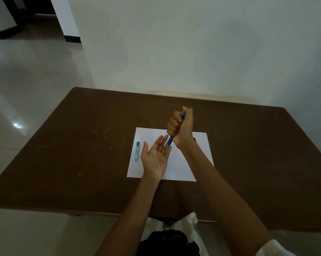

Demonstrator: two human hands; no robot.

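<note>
So, starting closest to you: your two forearms reach out over the near edge of the bench (82,154) and meet above the sheet of paper (148,135). Over the near-left part of the sheet your left hand (155,159) lies palm up, fingers straight and slightly spread, holding nothing. It looks offered as a cup or a backstop.

Just beyond it, over the middle of the sheet, the blue mechanical pencil (170,140) points steeply down with its tip at your left fingertips; whether it touches them I cannot tell. Your right hand (181,126) wraps the barrel in a full fist, thumb near the top end. That is a grip for pressing the button, not for writing. My guess is that you are clicking lead out, or pushing it back in against the fingers, with the open palm there to catch anything that drops.

On the sheet, along its left edge, lies the green lead case (137,151), lengthwise and within easy reach of the left hand; it is likely the refill supply. The sheet gives a pale ground where a thin lead would show. Beyond the sheet's far edge the brown bench runs on to the pale wall (193,52).
</note>
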